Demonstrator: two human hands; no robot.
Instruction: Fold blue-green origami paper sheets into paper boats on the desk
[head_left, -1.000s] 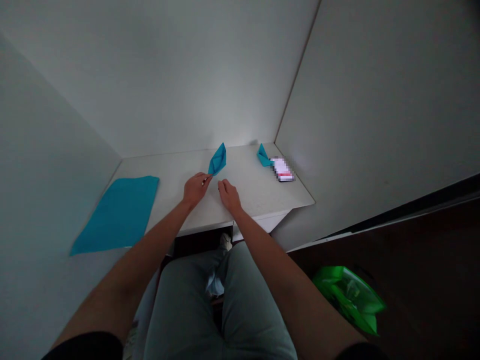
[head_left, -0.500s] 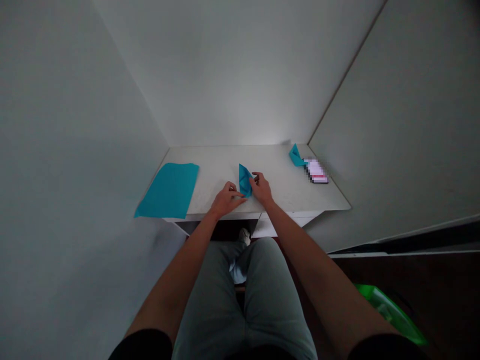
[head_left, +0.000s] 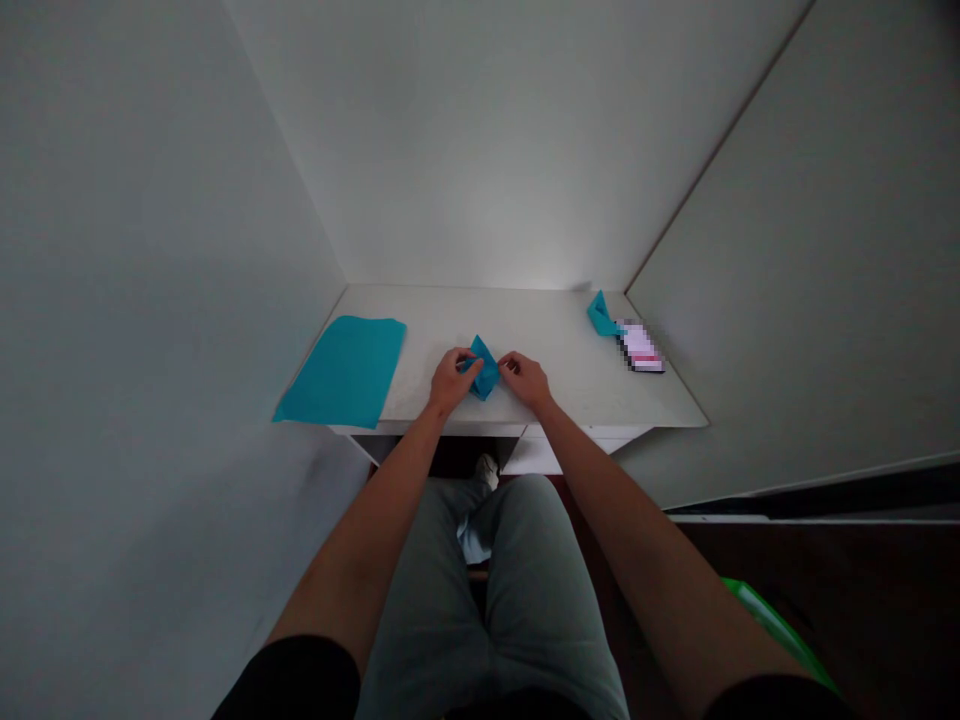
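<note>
From the head camera, the person's left hand (head_left: 452, 382) and right hand (head_left: 524, 381) come together low over a small folded teal paper (head_left: 484, 372), which sits near the front edge of a white desk (head_left: 540, 320), about midway along it. The paper is creased into a pointed, boat-like shape, with its tip rising toward the back of the desk. The left fingers (head_left: 469, 362) are drawn narrow and pinch the paper's left side, while the right fingers (head_left: 507, 366) are also narrow, holding its right side, so the paper is gripped between both hands. Both forearms reach forward from black sleeves (head_left: 294, 682) across the person's grey-green trousers (head_left: 487, 600). To the left on the desk lies a flat teal sheet (head_left: 341, 372), well apart from the left hand, with one edge running close to the desk's left side. Toward the back right corner stands a second folded teal paper (head_left: 602, 316), its end just touching a flat object (head_left: 640, 347) that is pixelated too heavily to identify. Pale walls (head_left: 480, 150) rise behind and beside the desk. Below the desk's front edge a light shoe (head_left: 487, 471) shows between the person's legs, and at the lower right, on the dark floor (head_left: 825, 580), a sliver of bright green plastic bag (head_left: 772, 630) appears.
</note>
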